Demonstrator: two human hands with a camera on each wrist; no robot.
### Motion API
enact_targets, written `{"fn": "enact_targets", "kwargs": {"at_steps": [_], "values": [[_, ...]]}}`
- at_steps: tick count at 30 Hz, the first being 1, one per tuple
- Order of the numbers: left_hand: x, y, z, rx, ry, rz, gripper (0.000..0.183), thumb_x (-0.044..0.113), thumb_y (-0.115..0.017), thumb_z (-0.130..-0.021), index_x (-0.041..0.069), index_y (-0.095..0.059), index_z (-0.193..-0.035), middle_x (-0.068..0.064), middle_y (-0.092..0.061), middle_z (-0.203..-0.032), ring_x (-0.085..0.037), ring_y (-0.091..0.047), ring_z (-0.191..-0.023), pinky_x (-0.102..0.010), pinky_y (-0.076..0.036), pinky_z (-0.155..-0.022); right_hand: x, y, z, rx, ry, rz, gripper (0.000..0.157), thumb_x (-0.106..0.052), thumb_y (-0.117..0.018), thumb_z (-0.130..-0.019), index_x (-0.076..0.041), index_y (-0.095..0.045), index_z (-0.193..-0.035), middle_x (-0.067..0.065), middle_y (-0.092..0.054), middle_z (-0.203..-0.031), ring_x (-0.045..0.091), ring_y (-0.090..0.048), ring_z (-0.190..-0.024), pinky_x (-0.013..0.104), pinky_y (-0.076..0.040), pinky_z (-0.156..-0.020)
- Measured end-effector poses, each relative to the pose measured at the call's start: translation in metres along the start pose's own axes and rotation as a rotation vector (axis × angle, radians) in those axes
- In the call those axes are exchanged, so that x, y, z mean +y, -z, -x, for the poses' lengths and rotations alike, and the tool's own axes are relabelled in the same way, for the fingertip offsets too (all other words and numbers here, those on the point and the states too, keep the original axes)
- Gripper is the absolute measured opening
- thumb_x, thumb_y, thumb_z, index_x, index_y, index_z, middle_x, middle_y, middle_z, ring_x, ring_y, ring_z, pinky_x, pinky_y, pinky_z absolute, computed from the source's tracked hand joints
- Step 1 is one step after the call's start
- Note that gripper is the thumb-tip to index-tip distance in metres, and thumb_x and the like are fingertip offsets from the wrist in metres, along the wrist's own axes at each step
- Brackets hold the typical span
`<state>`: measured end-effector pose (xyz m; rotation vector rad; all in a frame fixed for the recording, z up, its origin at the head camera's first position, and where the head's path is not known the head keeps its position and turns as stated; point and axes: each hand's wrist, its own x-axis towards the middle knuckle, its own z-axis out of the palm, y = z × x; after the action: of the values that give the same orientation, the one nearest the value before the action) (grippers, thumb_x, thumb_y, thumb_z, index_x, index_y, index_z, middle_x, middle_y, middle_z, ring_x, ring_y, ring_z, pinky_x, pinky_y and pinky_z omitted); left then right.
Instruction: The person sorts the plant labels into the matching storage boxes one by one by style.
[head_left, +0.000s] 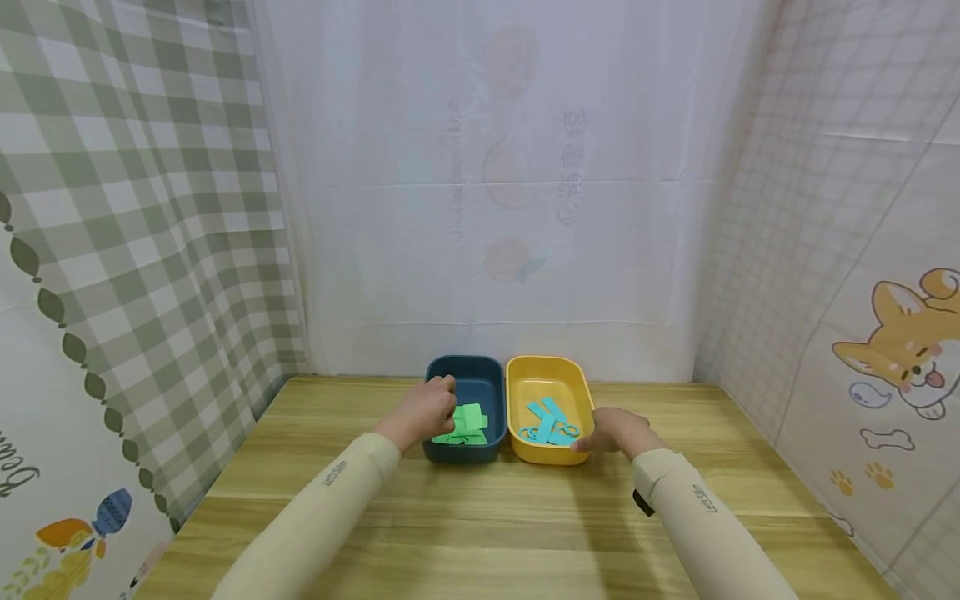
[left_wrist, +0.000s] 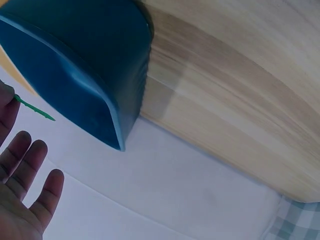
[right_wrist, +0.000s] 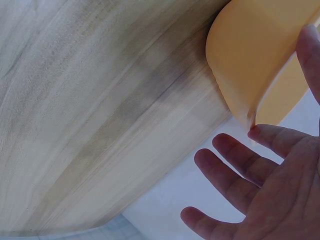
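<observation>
My left hand [head_left: 426, 412] is over the front left of a dark blue bin [head_left: 491, 379]. In the left wrist view its fingertips pinch a thin, bright green piece [left_wrist: 36, 109], seen edge-on, while the other fingers hang loosely spread. Flat green pieces [head_left: 470, 414] lie inside the bin. My right hand [head_left: 617, 429] is at the right side of a yellow bin [head_left: 517, 367], fingers spread and relaxed. In the right wrist view a fingertip and the thumb lie at the rim; firm contact is unclear. Turquoise flat pieces [head_left: 553, 408], some ring-shaped, lie in the yellow bin.
Both bins stand side by side near the back of the wooden table [head_left: 480, 533]. A white curtain [head_left: 390, 267] hangs behind it. A checked cloth [head_left: 187, 208] hangs on the left, and a patterned cloth [head_left: 787, 333] on the right.
</observation>
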<state>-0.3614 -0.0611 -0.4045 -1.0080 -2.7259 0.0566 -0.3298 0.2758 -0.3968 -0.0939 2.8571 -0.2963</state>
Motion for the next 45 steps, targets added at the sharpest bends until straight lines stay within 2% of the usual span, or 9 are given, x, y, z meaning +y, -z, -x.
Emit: {"fn": "enact_targets", "kwargs": {"at_steps": [7,13,20,23,28,32,38,45], "values": [[0.002,-0.006,-0.011,-0.052,0.065,-0.027,0.023,0.013,-0.070,-0.081,0.018,-0.059,-0.061,0.001,-0.048,-0.090,-0.018,-0.045,-0.078,-0.036,-0.043,-0.068,-0.001,0.001,0.001,-0.005,0.004,0.003,0.056,-0.046,-0.077,-0.085,-0.003,-0.065,-0.118,0.017,-0.065,-0.119,0.040,-0.058,-0.110,0.070,-0.039,-0.092],[0.009,-0.011,-0.020,-0.084,0.106,-0.068,0.018,0.019,-0.071,-0.082,0.018,-0.064,-0.066,-0.002,-0.054,-0.098,-0.021,-0.051,-0.086,-0.042,-0.047,-0.077,-0.004,0.003,0.004,-0.005,0.003,-0.012,0.056,-0.044,-0.076,-0.086,-0.001,-0.064,-0.121,0.020,-0.064,-0.122,0.044,-0.056,-0.114,0.075,-0.033,-0.095],[0.017,-0.015,-0.028,-0.130,0.145,-0.101,0.008,0.020,-0.069,-0.092,0.015,-0.075,-0.089,-0.005,-0.059,-0.110,-0.024,-0.056,-0.097,-0.047,-0.049,-0.087,-0.005,0.003,0.006,-0.007,-0.001,-0.025,0.055,-0.043,-0.077,-0.086,-0.002,-0.065,-0.120,0.018,-0.065,-0.120,0.041,-0.057,-0.112,0.072,-0.035,-0.095],[0.019,-0.016,-0.029,-0.134,0.155,-0.107,0.010,0.018,-0.068,-0.094,0.015,-0.076,-0.100,-0.006,-0.059,-0.113,-0.025,-0.058,-0.101,-0.048,-0.049,-0.088,-0.004,0.002,0.004,-0.006,-0.003,-0.028,0.055,-0.043,-0.077,-0.086,-0.002,-0.065,-0.120,0.018,-0.065,-0.121,0.041,-0.057,-0.112,0.072,-0.035,-0.094],[0.019,-0.016,-0.027,-0.109,0.165,-0.103,0.015,0.019,-0.069,-0.094,0.016,-0.074,-0.109,-0.006,-0.060,-0.114,-0.025,-0.058,-0.104,-0.049,-0.049,-0.089,-0.002,0.001,0.003,-0.006,-0.005,-0.023,0.054,-0.043,-0.077,-0.086,-0.003,-0.065,-0.120,0.018,-0.065,-0.121,0.041,-0.057,-0.112,0.072,-0.036,-0.094],[0.017,-0.015,-0.023,-0.088,0.171,-0.090,0.017,0.026,-0.072,-0.093,0.017,-0.073,-0.107,-0.007,-0.060,-0.114,-0.026,-0.058,-0.106,-0.050,-0.049,-0.089,-0.002,0.002,0.001,-0.008,0.001,-0.019,0.055,-0.044,-0.076,-0.086,-0.003,-0.065,-0.121,0.018,-0.065,-0.121,0.041,-0.058,-0.111,0.071,-0.037,-0.093],[0.015,-0.013,-0.015,-0.060,0.172,-0.064,0.020,0.029,-0.071,-0.094,0.015,-0.073,-0.108,-0.006,-0.060,-0.110,-0.026,-0.058,-0.105,-0.050,-0.049,-0.090,-0.002,0.002,0.000,-0.014,0.009,-0.030,0.058,-0.043,-0.076,-0.086,-0.003,-0.063,-0.126,0.020,-0.063,-0.126,0.045,-0.055,-0.117,0.076,-0.031,-0.096],[0.007,-0.013,-0.003,0.002,0.211,-0.001,0.025,0.031,-0.067,-0.096,0.015,-0.071,-0.114,-0.008,-0.059,-0.111,-0.029,-0.057,-0.105,-0.048,-0.050,-0.088,0.000,0.001,-0.001,-0.021,0.008,-0.021,0.061,-0.046,-0.075,-0.086,-0.002,-0.062,-0.127,0.020,-0.062,-0.126,0.041,-0.056,-0.115,0.070,-0.038,-0.093]]}}
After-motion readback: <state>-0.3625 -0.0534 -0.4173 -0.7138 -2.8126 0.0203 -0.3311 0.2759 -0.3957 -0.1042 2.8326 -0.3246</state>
